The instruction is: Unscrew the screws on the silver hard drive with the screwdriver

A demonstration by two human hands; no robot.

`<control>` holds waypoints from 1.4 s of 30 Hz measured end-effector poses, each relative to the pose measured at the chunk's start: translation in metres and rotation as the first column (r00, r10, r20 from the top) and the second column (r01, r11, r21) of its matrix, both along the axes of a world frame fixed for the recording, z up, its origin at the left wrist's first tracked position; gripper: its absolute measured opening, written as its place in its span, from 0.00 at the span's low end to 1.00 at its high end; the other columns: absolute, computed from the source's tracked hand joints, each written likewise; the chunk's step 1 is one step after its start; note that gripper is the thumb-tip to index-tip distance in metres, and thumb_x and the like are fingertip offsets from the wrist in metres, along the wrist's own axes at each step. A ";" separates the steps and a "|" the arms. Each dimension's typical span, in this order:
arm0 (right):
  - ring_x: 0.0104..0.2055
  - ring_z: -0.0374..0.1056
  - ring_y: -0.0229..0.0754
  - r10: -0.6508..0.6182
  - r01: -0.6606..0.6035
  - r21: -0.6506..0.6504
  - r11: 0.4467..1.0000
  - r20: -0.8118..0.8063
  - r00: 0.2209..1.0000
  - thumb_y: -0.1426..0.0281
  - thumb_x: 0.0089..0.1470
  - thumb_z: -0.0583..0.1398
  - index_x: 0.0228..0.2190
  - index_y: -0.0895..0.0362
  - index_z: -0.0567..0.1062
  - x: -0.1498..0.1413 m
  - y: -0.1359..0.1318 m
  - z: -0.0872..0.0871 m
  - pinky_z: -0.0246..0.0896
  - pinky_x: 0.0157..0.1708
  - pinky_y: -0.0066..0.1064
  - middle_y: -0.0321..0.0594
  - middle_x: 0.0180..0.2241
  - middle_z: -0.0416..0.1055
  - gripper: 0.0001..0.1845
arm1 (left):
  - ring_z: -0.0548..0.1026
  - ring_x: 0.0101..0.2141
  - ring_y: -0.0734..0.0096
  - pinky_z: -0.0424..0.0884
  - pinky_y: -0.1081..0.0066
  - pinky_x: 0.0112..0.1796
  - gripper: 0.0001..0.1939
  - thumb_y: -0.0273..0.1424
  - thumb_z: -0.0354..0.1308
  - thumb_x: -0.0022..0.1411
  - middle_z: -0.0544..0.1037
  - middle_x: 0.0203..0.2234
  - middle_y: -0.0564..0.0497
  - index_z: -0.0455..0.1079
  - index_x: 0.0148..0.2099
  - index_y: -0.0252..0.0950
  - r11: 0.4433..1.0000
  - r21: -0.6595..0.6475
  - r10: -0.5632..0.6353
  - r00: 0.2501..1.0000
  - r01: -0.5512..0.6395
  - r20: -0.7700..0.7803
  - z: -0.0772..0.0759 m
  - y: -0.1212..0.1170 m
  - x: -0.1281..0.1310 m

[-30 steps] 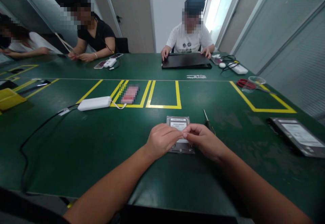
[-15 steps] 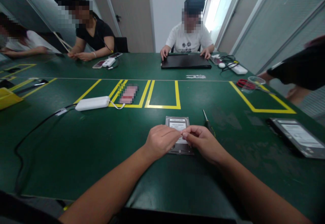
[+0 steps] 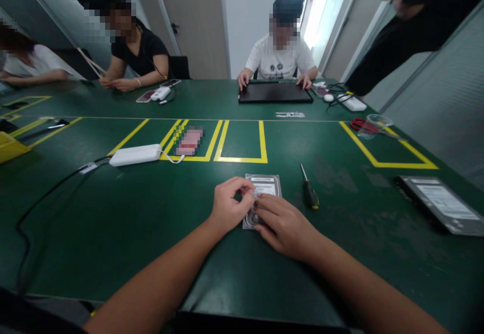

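A hard drive (image 3: 273, 186) lies label side up on the green table, partly hidden under both hands. My left hand (image 3: 231, 205) is over its left edge, thumb and forefinger pinched together. Whatever sits in that pinch is too small or too covered to make out. Across the drive's lower right reaches my right hand (image 3: 285, 223), fingers stretched and slightly apart, the thumb separate from them. Its forefinger tip meets the left fingertips. To the right, a screwdriver (image 3: 310, 195) with a dark, yellow-tipped handle rests on the table.
A second, larger drive (image 3: 442, 203) lies at the right. Scissors with red handles (image 3: 365, 125) and a clear plastic cup (image 3: 378, 121) are beyond it. A white power bank (image 3: 135, 155) is wired to a phone (image 3: 191, 141). Across the table a person handles a black panel (image 3: 276, 92).
Both hands shifted left over the drive. My right hand turned palm down and its fingers stretched out from a pinch. The screwdriver handle is uncovered. A person at the right moved further back.
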State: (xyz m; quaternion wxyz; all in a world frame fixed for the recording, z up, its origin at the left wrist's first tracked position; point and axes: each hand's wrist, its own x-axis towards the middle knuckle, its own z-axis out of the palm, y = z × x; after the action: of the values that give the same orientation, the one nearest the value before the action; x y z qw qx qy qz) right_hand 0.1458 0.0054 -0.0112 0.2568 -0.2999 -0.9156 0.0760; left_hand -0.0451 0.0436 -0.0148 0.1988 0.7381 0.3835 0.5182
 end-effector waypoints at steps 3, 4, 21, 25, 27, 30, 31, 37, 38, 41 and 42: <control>0.62 0.63 0.56 0.033 -0.032 -0.035 0.999 0.042 0.999 0.66 0.59 0.60 0.55 0.67 0.72 0.000 -0.001 -0.001 0.61 0.63 0.50 0.57 0.56 0.70 0.26 | 0.73 0.25 0.75 0.69 0.76 0.29 0.06 0.22 0.56 0.57 0.76 0.24 0.54 0.74 0.34 0.34 0.995 -0.093 -0.025 0.999 0.028 0.035 -0.004 0.004 -0.002; 0.63 0.62 0.57 0.036 -0.034 -0.040 0.999 0.053 0.998 0.66 0.58 0.60 0.57 0.67 0.70 0.000 -0.001 -0.002 0.60 0.64 0.51 0.58 0.58 0.69 0.28 | 0.72 0.24 0.76 0.69 0.76 0.29 0.06 0.21 0.56 0.57 0.76 0.24 0.54 0.74 0.35 0.33 0.992 -0.119 -0.033 0.999 0.038 0.044 -0.005 0.006 -0.003; 0.62 0.63 0.56 -0.005 0.007 -0.044 0.999 0.057 0.998 0.70 0.57 0.59 0.56 0.68 0.71 -0.003 -0.002 -0.002 0.59 0.64 0.52 0.58 0.57 0.69 0.27 | 0.72 0.26 0.75 0.69 0.75 0.29 0.07 0.31 0.58 0.66 0.76 0.27 0.51 0.73 0.40 0.31 0.936 -0.315 -0.112 0.982 0.156 0.154 -0.003 0.021 -0.019; 0.62 0.63 0.57 -0.027 0.029 -0.036 0.999 0.070 0.997 0.70 0.57 0.59 0.56 0.68 0.71 0.000 0.001 -0.002 0.59 0.64 0.50 0.57 0.58 0.69 0.27 | 0.70 0.27 0.76 0.67 0.76 0.30 0.08 0.32 0.58 0.67 0.72 0.27 0.53 0.71 0.39 0.32 0.926 -0.327 -0.148 0.978 0.190 0.150 -0.001 0.022 -0.019; 0.62 0.63 0.57 -0.037 0.039 -0.030 0.999 0.070 0.997 0.70 0.57 0.59 0.56 0.68 0.71 0.003 0.004 -0.003 0.59 0.64 0.50 0.57 0.58 0.69 0.27 | 0.69 0.27 0.76 0.66 0.76 0.30 0.07 0.32 0.58 0.67 0.71 0.26 0.53 0.71 0.39 0.32 0.925 -0.325 -0.160 0.977 0.197 0.138 -0.001 0.022 -0.020; 0.62 0.63 0.57 -0.032 0.034 -0.026 0.999 0.061 0.998 0.70 0.57 0.59 0.56 0.68 0.71 0.007 0.007 -0.004 0.60 0.64 0.50 0.58 0.58 0.69 0.27 | 0.67 0.26 0.76 0.65 0.76 0.29 0.05 0.30 0.58 0.65 0.69 0.25 0.54 0.70 0.38 0.33 0.927 -0.316 -0.174 0.979 0.200 0.110 -0.001 0.022 -0.021; 0.62 0.63 0.56 -0.024 0.026 -0.024 0.999 0.058 0.998 0.69 0.57 0.59 0.56 0.68 0.71 0.008 0.008 -0.004 0.60 0.63 0.51 0.58 0.58 0.69 0.27 | 0.67 0.26 0.76 0.65 0.76 0.29 0.04 0.29 0.59 0.65 0.69 0.25 0.55 0.70 0.37 0.33 0.930 -0.311 -0.175 0.980 0.198 0.100 -0.002 0.022 -0.022; 0.62 0.63 0.56 -0.005 0.007 -0.033 0.999 0.058 0.998 0.69 0.57 0.59 0.57 0.66 0.71 0.012 0.013 -0.004 0.61 0.62 0.52 0.57 0.58 0.69 0.27 | 0.67 0.25 0.76 0.64 0.75 0.29 0.03 0.28 0.60 0.63 0.69 0.24 0.55 0.71 0.37 0.33 0.947 -0.278 -0.155 0.987 0.163 0.052 -0.004 0.022 -0.024; 0.62 0.63 0.56 -0.004 0.005 -0.031 0.999 0.056 0.998 0.69 0.57 0.59 0.57 0.66 0.71 0.012 0.013 -0.005 0.61 0.62 0.53 0.57 0.58 0.69 0.27 | 0.67 0.26 0.76 0.64 0.75 0.29 0.04 0.29 0.59 0.64 0.69 0.24 0.55 0.71 0.37 0.33 0.947 -0.276 -0.156 0.987 0.161 0.041 -0.003 0.021 -0.024; 0.62 0.63 0.56 0.001 0.000 -0.028 1.000 0.048 0.999 0.69 0.57 0.59 0.57 0.65 0.71 0.014 0.013 -0.005 0.61 0.62 0.52 0.56 0.58 0.69 0.27 | 0.69 0.28 0.74 0.66 0.74 0.32 0.05 0.30 0.57 0.67 0.71 0.27 0.53 0.72 0.39 0.33 0.950 -0.270 -0.162 0.987 0.159 0.011 0.000 0.021 -0.023; 0.62 0.63 0.55 0.003 -0.002 -0.029 1.000 0.046 0.999 0.69 0.57 0.59 0.57 0.65 0.70 0.014 0.013 -0.006 0.61 0.62 0.52 0.56 0.58 0.69 0.27 | 0.70 0.30 0.73 0.66 0.73 0.34 0.05 0.30 0.56 0.68 0.72 0.29 0.52 0.71 0.40 0.34 0.951 -0.264 -0.167 0.986 0.159 -0.010 0.001 0.022 -0.023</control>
State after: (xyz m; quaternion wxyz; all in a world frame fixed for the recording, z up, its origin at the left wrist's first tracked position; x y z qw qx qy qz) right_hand 0.1597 0.0186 -0.0169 0.2310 -0.3042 -0.9205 0.0826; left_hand -0.0684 0.0653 -0.0139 0.3305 0.7428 0.3897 0.4327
